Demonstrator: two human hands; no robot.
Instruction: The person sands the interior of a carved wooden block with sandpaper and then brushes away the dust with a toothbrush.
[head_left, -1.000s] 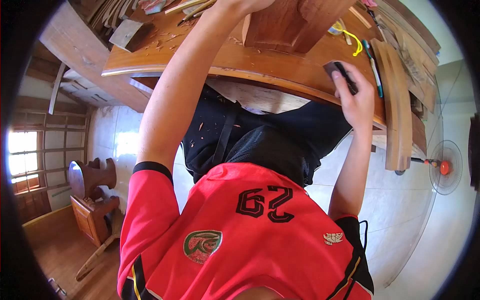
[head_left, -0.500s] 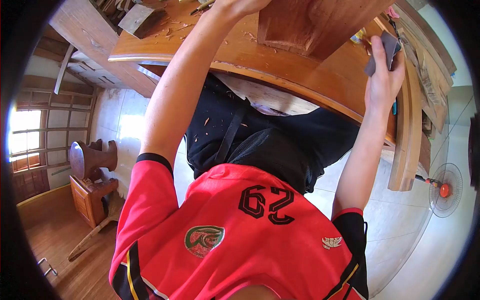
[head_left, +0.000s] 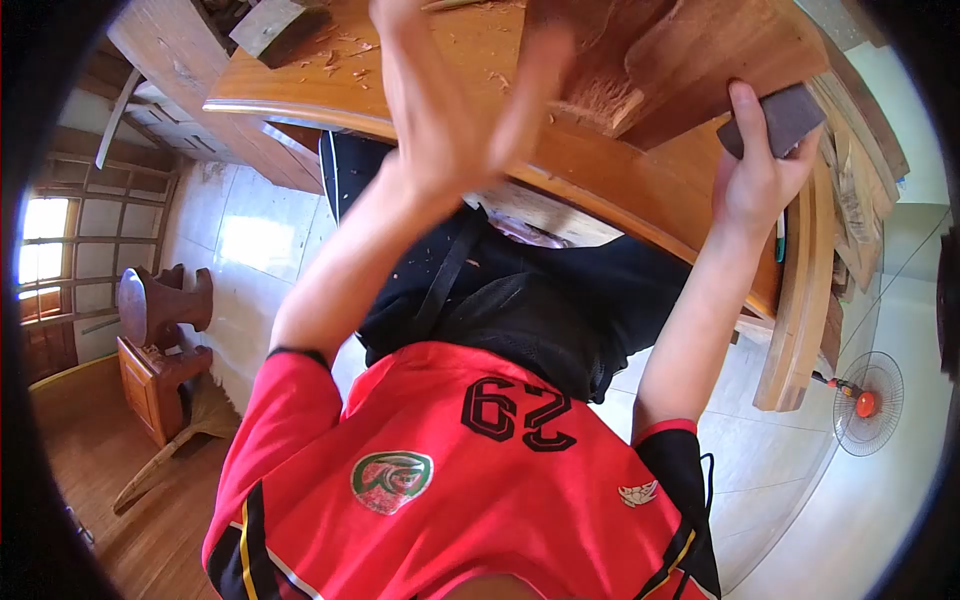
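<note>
Grey sanding block (head_left: 783,115) part-hidden, left hand (head_left: 455,120) blurred

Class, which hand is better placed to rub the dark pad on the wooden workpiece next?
Probably the right hand: it grips the dark pad right beside the wooden workpiece, while the left hand is open and empty.

The left hand (head_left: 450,120) is blurred; the wooden piece (head_left: 690,60) is cut off above.

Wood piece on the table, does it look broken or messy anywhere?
Yes. On the wood piece, the lower corner looks rough and splintery, beside the dark block in the right hand. Scattered wood chips lie on the table.
</note>
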